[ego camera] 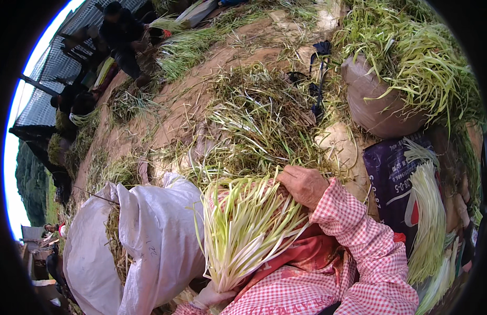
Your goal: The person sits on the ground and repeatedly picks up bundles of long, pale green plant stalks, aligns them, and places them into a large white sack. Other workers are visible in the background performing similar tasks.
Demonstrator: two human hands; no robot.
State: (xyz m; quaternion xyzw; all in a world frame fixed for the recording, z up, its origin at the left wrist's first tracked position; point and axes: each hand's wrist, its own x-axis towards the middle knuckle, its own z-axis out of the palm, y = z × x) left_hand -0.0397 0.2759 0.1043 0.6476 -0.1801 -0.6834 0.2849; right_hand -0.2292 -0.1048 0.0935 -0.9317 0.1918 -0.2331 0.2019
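Note:
My left hand (214, 296), low in the picture and partly hidden, grips the white lower ends of a bunch of pale chive-like leaves (243, 224). The leaves fan out over my lap, their yellow-green tips pointing away from me. My right hand (304, 185) is at the right edge of these tips, with bent fingers. Whether a leaf is pinched in it is hidden. Left of the bunch, and close against it, stands a white woven sack (164, 232) with dry plant litter in its opening. Beneath my arm are a red-checked sleeve and a red apron (302, 252).
Beyond my hands lies a heap of plant trimmings (263, 122). A brown sack (377, 98) topped with leaves stands at the right. Below it, sorted leaf bundles (426, 220) lie by a purple printed bag (389, 173). A person (123, 35) handles leaves far left.

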